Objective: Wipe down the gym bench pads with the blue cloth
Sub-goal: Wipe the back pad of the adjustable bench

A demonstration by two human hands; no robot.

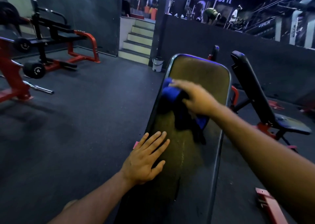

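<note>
A long dark bench pad (201,70) runs away from me up the middle of the view. The blue cloth (170,92) lies bunched on its upper left part, with one end trailing down toward me. My right hand (196,97) lies on top of the cloth with fingers stretched toward the left edge, pressing it onto the pad. My left hand (146,159) rests flat on the pad's lower left edge, fingers straight and spread.
A second incline bench (255,90) with a red frame stands close on the right. A red and black weight machine (56,41) and a barbell (39,87) are at the left. A small white bin (157,64) stands by the steps (138,41). A red frame foot (271,205) lies at lower right.
</note>
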